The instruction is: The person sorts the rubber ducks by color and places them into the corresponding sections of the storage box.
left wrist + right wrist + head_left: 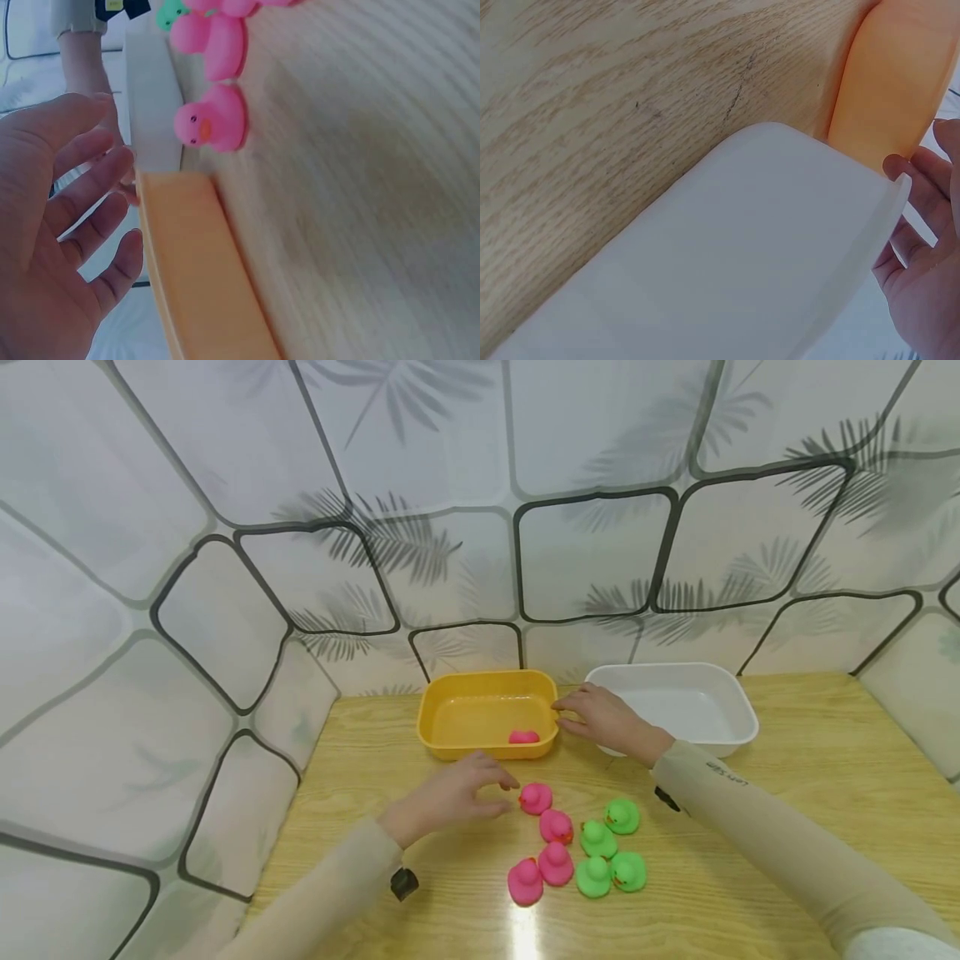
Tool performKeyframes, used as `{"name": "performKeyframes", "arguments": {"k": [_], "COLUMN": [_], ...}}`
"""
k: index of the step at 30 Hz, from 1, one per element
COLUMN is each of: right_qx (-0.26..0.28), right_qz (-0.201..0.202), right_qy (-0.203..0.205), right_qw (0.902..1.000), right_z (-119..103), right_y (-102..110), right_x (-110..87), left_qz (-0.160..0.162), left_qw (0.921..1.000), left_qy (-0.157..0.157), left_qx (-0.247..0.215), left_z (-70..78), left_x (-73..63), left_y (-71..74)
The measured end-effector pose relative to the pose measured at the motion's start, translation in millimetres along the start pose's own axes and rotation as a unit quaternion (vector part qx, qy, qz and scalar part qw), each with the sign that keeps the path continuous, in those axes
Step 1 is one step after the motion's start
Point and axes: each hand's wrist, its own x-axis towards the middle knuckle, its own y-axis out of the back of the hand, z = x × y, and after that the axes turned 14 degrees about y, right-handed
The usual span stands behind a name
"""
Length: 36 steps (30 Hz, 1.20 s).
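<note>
My left hand (457, 797) hovers over the table just in front of the yellow tub, fingers loosely bent and holding nothing. Nearest to its fingertips is a pink rubber duck (536, 798), apart from them; the left wrist view also shows this pink duck (213, 118). My right hand (607, 718) reaches over the white tub (738, 727), its fingertips at the right rim of the yellow tub (431, 727). In the right wrist view the fingers lie beside the orange-looking tub wall (889, 82); contact is hard to tell. A pink thing (523, 737), partly hidden, lies inside the yellow tub.
More pink ducks (556, 863) run in a line toward the front of the wooden table (360, 727). Several green ducks (597, 839) stand to their right. Behind both tubs rises a patterned wall (465, 568), with another at the left.
</note>
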Motion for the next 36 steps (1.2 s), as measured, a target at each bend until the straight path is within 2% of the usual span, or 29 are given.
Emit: {"name": "performKeyframes", "arguments": {"k": [6, 15, 21, 26, 36], "right_qx": [0.003, 0.002, 0.007, 0.010, 0.009], "right_qz": [0.002, -0.001, -0.003, -0.005, -0.006], "right_qy": [-0.002, -0.001, -0.002, -0.004, -0.004], "right_qw": [1.0000, 1.0000, 1.0000, 0.9999, 0.9999], "right_z": [1, 1, -1, -1, -1], "right_y": [0, 3, 4, 4, 2], "right_x": [0.0, 1.3, 1.3, 0.9, 0.1], "left_qz": [-0.009, -0.047, -0.061, -0.068, -0.085], "left_qw": [0.9997, 0.9986, 0.9977, 0.9973, 0.9959], "left_qy": [-0.021, -0.025, -0.028, -0.028, -0.028], "left_qx": [0.012, 0.005, -0.007, 0.001, -0.007], "left_z": [4.6, 12.0, 14.8, 16.3, 16.8], "left_x": [-4.9, -11.3, -16.9, -21.3, -28.4], "left_y": [-12.6, -27.0, -37.0, -45.5, -53.5]}}
